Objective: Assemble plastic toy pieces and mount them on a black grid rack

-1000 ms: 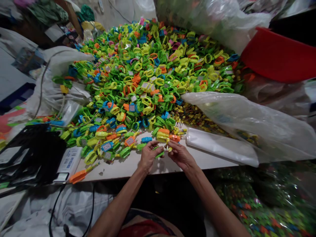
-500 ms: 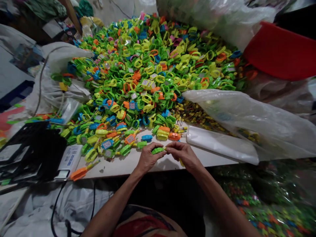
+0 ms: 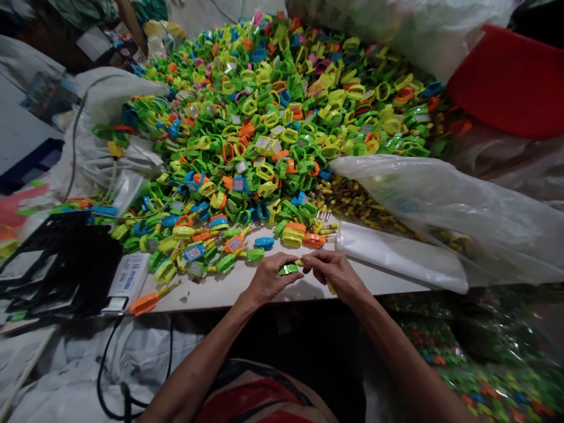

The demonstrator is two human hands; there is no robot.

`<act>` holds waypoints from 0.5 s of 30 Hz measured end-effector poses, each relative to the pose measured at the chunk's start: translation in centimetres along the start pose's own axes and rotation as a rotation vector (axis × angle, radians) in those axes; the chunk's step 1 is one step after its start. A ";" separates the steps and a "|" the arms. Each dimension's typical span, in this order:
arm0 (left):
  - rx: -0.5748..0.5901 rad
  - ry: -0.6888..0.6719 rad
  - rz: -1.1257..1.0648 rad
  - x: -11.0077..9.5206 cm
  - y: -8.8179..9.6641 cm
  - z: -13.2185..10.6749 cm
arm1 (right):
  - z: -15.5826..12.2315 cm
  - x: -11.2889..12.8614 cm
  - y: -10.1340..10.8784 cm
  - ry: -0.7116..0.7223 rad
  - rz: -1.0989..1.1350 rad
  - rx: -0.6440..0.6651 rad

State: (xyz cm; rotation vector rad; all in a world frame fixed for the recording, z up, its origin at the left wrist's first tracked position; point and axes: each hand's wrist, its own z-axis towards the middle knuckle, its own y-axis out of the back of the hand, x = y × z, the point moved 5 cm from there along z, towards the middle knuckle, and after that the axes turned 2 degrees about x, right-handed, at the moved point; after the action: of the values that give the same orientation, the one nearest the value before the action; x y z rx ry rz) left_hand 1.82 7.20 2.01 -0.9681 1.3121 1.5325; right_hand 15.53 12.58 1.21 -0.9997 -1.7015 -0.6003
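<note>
My left hand [image 3: 273,276] is closed around a green plastic toy watch [image 3: 288,269], held just above the table's front edge. From the right, my right hand [image 3: 337,273] pinches a small yellow tube-like piece [image 3: 300,262] against the end of the toy watch. Below its curled fingers another yellow bit [image 3: 330,287] pokes out, partly hidden by the palm. Close behind both hands lie a blue toy watch [image 3: 264,242], a green one [image 3: 255,254] and a small stack of yellow and orange ones [image 3: 292,235].
A large heap of colourful toy watches [image 3: 247,135] fills the back of the table. Small yellow pieces [image 3: 352,202] lie under a clear plastic sheet [image 3: 423,182], beside flat plastic bags [image 3: 396,255]. Black trays [image 3: 57,264] and a white box [image 3: 128,276] stand left.
The yellow piece shows more between my fingers, and my right hand has shifted slightly right. My left hand still holds the green toy watch. The whole view has shifted a little.
</note>
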 end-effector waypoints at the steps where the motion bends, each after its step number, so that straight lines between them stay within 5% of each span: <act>1: 0.010 -0.001 0.000 0.0 0.0 0.0 | 0.0 0.1 0.0 0.001 -0.010 0.007; 10: 0.238 -0.018 0.290 0.7 -1.1 -0.8 | -0.3 0.8 -0.3 0.025 -0.361 0.119; 15: 0.379 -0.139 0.451 0.2 -1.6 -1.7 | -0.5 -0.2 -1.2 -0.104 -0.398 0.340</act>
State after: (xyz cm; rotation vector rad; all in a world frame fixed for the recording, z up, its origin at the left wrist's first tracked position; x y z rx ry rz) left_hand 3.28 5.60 1.12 -0.3325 1.7167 1.5598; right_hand 14.82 11.52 1.27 -0.4600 -2.0321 -0.4922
